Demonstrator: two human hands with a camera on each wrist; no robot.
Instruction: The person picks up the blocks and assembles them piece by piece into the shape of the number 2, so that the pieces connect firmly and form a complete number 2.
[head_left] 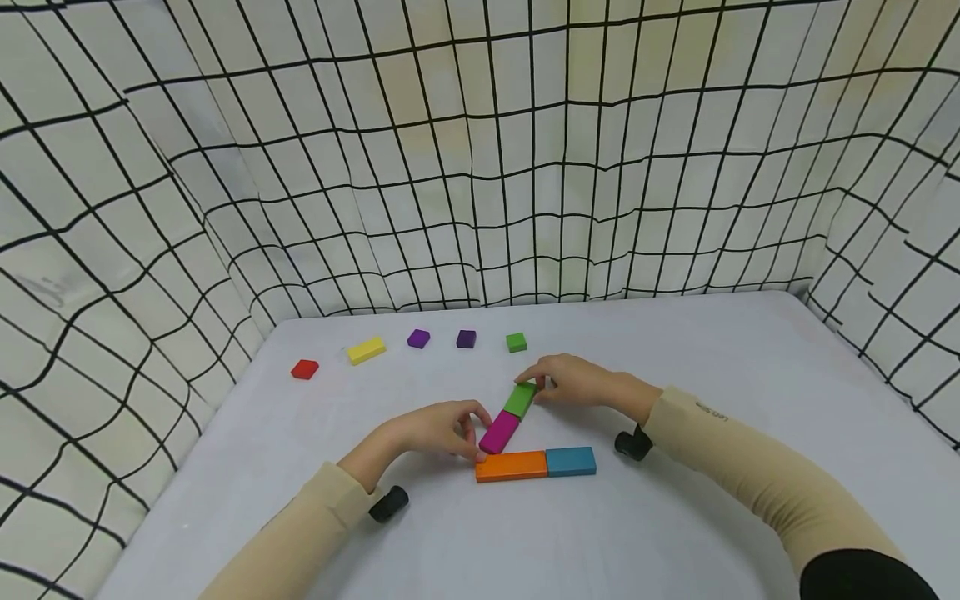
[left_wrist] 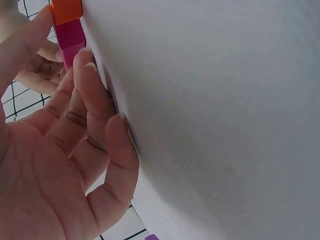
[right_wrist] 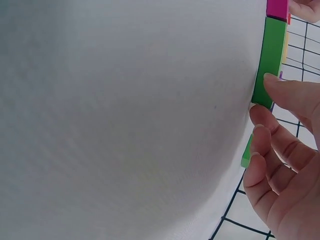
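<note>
In the head view my right hand [head_left: 573, 381] pinches the far end of a long green block [head_left: 521, 400], with the thumb on its side and the index finger at its end. A magenta block [head_left: 498, 433] adjoins the green one, and the two form a slanted row. My left hand [head_left: 433, 429] rests its fingers against the magenta block's left side. Its thumb touches the left end of an orange block [head_left: 512, 467], as the left wrist view shows too. A blue block [head_left: 572, 462] lies end to end with the orange one.
Along the back of the white table [head_left: 712, 375] lie a red block [head_left: 304, 369], a yellow block [head_left: 367, 351], two purple blocks [head_left: 418, 338] and a small green block [head_left: 516, 342]. White walls with black netting [head_left: 510, 167] enclose the back and sides.
</note>
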